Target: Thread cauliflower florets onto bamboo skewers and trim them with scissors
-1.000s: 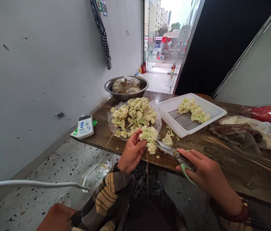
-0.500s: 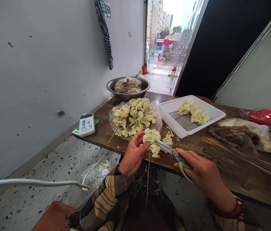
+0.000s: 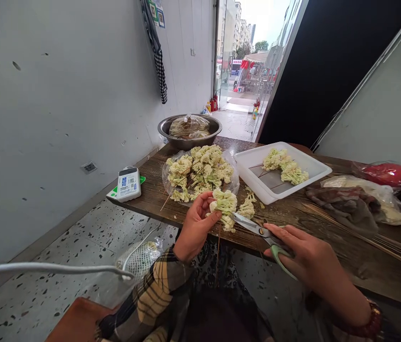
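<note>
My left hand (image 3: pixel 195 227) pinches a cauliflower floret (image 3: pixel 225 206) threaded on a thin bamboo skewer (image 3: pixel 218 251) that hangs down toward my lap. My right hand (image 3: pixel 302 259) grips green-handled scissors (image 3: pixel 260 232), whose blades point left and touch the floret's underside. Just behind the floret, a heap of cauliflower pieces (image 3: pixel 200 172) lies on clear plastic on the wooden table (image 3: pixel 328 232). A small loose floret (image 3: pixel 247 208) rests on the table beside the scissors.
A white tray (image 3: pixel 257 178) holding skewered cauliflower (image 3: pixel 285 166) stands at the right back. A metal bowl (image 3: pixel 188 128) sits at the far end. A small white device (image 3: pixel 128 184) lies on the table's left corner. Bagged items (image 3: pixel 364 199) and loose skewers (image 3: pixel 381 240) crowd the right.
The scissors have slid back to the right and lower, from beside the floret to under it. My left hand keeps hold of the skewered floret, turned slightly.
</note>
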Demonstrator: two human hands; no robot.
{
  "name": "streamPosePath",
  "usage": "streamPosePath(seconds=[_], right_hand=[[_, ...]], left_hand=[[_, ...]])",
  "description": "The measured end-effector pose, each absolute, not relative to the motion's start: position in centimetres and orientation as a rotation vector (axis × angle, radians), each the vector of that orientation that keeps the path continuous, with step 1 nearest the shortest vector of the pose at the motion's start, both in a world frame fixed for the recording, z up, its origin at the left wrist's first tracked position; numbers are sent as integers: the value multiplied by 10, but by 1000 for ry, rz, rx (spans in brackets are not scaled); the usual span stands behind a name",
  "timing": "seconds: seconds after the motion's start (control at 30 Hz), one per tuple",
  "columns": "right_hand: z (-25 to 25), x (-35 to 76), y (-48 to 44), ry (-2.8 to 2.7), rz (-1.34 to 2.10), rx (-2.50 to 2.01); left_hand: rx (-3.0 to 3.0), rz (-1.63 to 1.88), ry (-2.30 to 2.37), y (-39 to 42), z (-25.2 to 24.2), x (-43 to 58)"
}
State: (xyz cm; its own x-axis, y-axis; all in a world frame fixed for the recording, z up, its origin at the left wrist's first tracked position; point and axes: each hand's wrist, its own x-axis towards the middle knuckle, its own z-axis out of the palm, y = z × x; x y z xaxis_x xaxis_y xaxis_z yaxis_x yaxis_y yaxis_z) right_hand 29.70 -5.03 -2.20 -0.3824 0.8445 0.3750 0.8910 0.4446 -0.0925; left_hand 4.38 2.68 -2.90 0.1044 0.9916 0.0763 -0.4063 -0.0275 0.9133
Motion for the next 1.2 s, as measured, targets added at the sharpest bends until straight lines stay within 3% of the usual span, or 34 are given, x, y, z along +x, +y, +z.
streamPosePath(seconds=[0.67,0.97,1.2], right_hand=[[-24,303,-41,-2418,-294,-1442],[-34,305,-33,-2196,197,-1291],[-49,312,-34,-1878,233,-1438]], left_hand=[[998,1224,852,23,-26,49],[967,1197,847,26,-27,51],[1228,1324,949,32,-18,53]])
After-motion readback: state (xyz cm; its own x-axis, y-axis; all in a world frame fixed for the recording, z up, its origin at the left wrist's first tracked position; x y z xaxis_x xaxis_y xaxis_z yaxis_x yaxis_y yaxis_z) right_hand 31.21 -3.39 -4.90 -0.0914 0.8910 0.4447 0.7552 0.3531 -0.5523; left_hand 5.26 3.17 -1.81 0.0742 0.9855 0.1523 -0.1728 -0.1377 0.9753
